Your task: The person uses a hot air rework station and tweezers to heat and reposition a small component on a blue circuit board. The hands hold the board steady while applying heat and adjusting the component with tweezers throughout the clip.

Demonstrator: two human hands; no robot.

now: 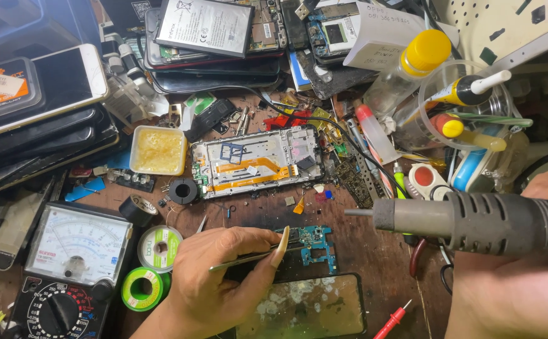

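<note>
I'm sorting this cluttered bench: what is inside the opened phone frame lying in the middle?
Inside the opened phone frame an orange flex cable runs across a silvery plate, with a blue bracket above. What lies beneath the plate is covered.

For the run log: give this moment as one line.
left hand: tweezers on blue circuit board | right hand: hot-air gun, nozzle aimed at board | opened phone behind
</note>
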